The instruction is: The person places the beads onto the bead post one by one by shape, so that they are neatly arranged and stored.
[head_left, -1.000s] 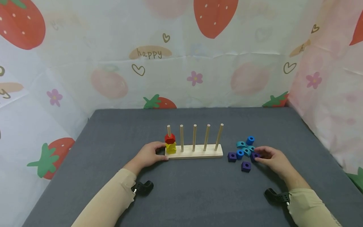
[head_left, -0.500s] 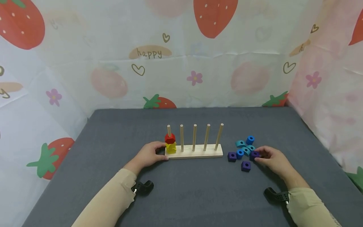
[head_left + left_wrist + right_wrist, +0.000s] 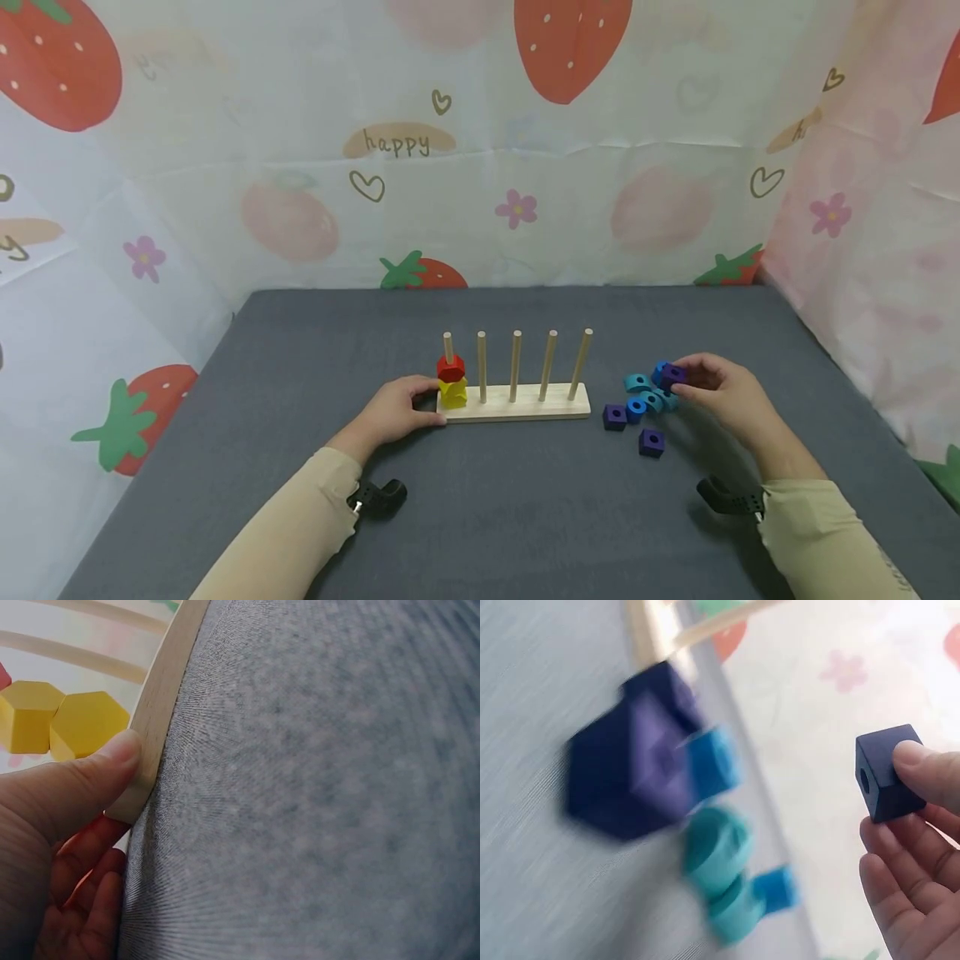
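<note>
My left hand point(image 3: 390, 407) grips the left end of a pale wooden peg board point(image 3: 536, 408); in the left wrist view its thumb point(image 3: 120, 750) presses on the board's edge. On the leftmost peg, a red block point(image 3: 451, 368) sits above yellow blocks point(image 3: 90, 724). Over at the right, my right hand point(image 3: 723, 396) pinches a purple square block point(image 3: 889, 769) with a hole through it, between thumb and fingers. The block is raised above the loose pieces, overlapping a blue cylinder point(image 3: 659, 370) in the head view.
Two purple blocks point(image 3: 651, 443), another blue cylinder point(image 3: 636, 408) and teal curved pieces point(image 3: 637, 383) lie between the board and my right hand. The other wooden pegs point(image 3: 517, 367) stand bare. A printed curtain point(image 3: 562, 192) hangs behind the grey table point(image 3: 495, 508).
My right hand has lifted the purple block off the table and moved up and slightly away with it. My left hand has stayed on the board's end.
</note>
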Action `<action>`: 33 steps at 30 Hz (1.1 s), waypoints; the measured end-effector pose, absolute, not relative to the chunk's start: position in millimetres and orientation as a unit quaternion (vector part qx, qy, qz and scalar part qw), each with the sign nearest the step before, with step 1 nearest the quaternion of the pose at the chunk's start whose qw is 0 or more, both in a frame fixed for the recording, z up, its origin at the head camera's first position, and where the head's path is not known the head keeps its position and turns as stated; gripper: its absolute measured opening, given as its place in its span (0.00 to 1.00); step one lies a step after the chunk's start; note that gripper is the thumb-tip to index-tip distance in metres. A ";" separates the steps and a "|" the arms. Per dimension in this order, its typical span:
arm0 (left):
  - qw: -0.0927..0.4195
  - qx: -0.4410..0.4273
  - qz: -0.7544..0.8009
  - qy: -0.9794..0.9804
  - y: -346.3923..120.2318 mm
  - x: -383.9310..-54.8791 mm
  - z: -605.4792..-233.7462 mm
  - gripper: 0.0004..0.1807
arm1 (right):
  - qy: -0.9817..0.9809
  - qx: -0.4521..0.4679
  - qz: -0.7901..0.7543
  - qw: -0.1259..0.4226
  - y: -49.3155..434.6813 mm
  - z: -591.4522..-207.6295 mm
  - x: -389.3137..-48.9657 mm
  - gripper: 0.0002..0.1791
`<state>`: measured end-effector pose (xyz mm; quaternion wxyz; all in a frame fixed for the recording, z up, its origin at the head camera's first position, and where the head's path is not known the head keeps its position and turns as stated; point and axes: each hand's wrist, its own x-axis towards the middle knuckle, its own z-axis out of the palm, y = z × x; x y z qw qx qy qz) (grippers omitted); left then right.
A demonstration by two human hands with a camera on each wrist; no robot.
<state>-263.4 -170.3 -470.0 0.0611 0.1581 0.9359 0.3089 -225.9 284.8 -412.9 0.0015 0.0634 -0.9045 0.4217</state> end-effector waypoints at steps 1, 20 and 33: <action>0.061 0.159 0.308 0.936 -170.3 -263.6 -469.9 0.29 | -0.904 0.067 0.422 0.006 281.7 -407.7 -227.1 0.23; 0.063 0.156 0.310 0.936 -170.4 -265.3 -469.5 0.29 | -0.872 0.164 0.457 0.053 199.7 -339.3 -252.0 0.19; 0.062 0.154 0.313 0.935 -170.6 -264.0 -470.2 0.30 | -0.846 0.209 0.490 0.024 142.5 -318.1 -261.3 0.18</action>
